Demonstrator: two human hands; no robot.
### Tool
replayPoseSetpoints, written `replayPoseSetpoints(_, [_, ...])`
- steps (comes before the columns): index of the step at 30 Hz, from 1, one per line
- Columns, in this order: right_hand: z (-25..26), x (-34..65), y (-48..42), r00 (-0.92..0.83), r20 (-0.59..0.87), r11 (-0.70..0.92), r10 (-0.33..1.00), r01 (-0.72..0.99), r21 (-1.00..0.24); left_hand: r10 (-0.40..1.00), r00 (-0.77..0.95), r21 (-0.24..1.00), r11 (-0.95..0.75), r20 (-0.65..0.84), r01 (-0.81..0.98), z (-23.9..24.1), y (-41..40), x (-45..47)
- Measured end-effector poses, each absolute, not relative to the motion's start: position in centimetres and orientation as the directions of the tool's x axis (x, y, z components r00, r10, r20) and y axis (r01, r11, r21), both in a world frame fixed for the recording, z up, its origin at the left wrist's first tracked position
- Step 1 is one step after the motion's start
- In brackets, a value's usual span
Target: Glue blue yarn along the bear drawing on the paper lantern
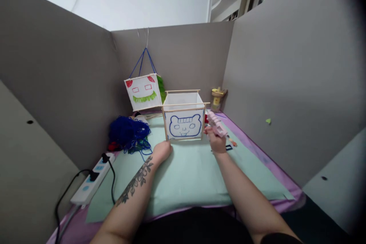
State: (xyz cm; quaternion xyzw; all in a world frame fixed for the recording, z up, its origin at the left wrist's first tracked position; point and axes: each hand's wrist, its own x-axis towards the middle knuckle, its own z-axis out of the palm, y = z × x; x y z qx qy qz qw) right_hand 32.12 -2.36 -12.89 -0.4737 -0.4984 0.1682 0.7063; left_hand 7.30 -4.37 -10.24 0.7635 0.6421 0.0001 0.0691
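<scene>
A paper box lantern [184, 116] with a wooden stick frame and a blue bear face drawn on its front stands on the pale green mat [188, 175]. My left hand [162, 150] rests closed on the mat at the box's lower left corner; what it holds, if anything, is hidden. My right hand [215, 141] grips a pink glue gun [216, 124], whose upper end sits next to the box's right edge.
A second lantern [144, 91] with red and green marks hangs by blue strings at the back. Blue yarn [128, 131] lies left of the box. A white power strip [93, 179] sits at the left. A yellow-lidded jar [216, 99] stands back right. Grey partitions [286, 95] enclose the desk.
</scene>
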Motion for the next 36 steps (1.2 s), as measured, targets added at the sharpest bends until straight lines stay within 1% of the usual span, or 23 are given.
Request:
replayPoseSetpoints(1, [-12.8,31.8,-2.7,0.383,0.587,0.515,0.713,0.281,-0.810,0.970,0.240,0.136,-0.233,-0.038,0.963,-10.2,-4.6,7.1])
replayPoseSetpoints(3, [-12.5,31.0,-3.4,0.258,0.668,0.565,0.698,0.374,-0.736,0.935,0.335,0.222,-0.353,0.115,0.909,-10.1,-4.9,6.7])
replayPoseSetpoints(5, [-12.2,30.0,-3.9,0.149,0.736,0.610,0.660,0.466,-0.641,0.907,0.341,0.317,-0.408,0.248,0.856,-10.1,-4.8,6.3])
replayPoseSetpoints(6, [-12.1,29.5,-4.0,0.097,0.761,0.625,0.642,0.509,-0.592,0.907,0.323,0.354,-0.405,0.270,0.843,-10.2,-4.6,6.1])
replayPoseSetpoints(7, [-12.1,29.0,-4.0,0.050,0.777,0.632,0.628,0.549,-0.546,0.912,0.312,0.380,-0.397,0.266,0.836,-10.3,-4.5,6.0])
replayPoseSetpoints(9, [-12.3,28.2,-3.8,-0.025,0.793,0.630,0.609,0.622,-0.465,0.921,0.320,0.393,-0.385,0.223,0.835,-10.6,-4.1,5.8])
replayPoseSetpoints(11, [-12.6,27.6,-3.5,-0.072,0.804,0.623,0.590,0.673,-0.397,0.924,0.337,0.365,-0.380,0.178,0.850,-11.0,-4.0,5.8])
replayPoseSetpoints(14, [-12.6,27.0,-3.2,-0.107,0.825,0.633,0.555,0.697,-0.335,0.916,0.377,0.318,-0.400,0.135,0.859,-11.1,-4.0,5.8])
replayPoseSetpoints(17, [-12.2,26.7,-3.2,-0.109,0.841,0.641,0.530,0.700,-0.313,0.917,0.365,0.315,-0.397,0.159,0.862,-10.7,-4.2,5.7])
replayPoseSetpoints(19, [-11.9,26.7,-3.2,-0.087,0.846,0.637,0.525,0.699,-0.324,0.935,0.308,0.320,-0.351,0.178,0.880,-10.3,-4.1,5.6])
replayPoseSetpoints(21, [-11.9,26.6,-3.1,-0.076,0.847,0.635,0.526,0.697,-0.333,0.946,0.278,0.318,-0.318,0.166,0.893,-10.1,-4.1,5.4])
replayPoseSetpoints(26, [-11.9,26.5,-2.9,-0.122,0.838,0.637,0.531,0.710,-0.300,0.934,0.353,0.273,-0.355,0.062,0.894,-10.7,-4.3,5.9])
replayPoseSetpoints(32, [-12.2,26.4,-2.5,-0.110,0.824,0.632,0.556,0.699,-0.333,0.903,0.428,0.247,-0.421,0.028,0.873,-11.1,-4.6,6.6])
replayPoseSetpoints(36, [-12.4,26.4,-2.1,-0.103,0.822,0.629,0.560,0.698,-0.342,0.900,0.436,0.231,-0.428,0.015,0.874,-11.0,-4.7,6.7])
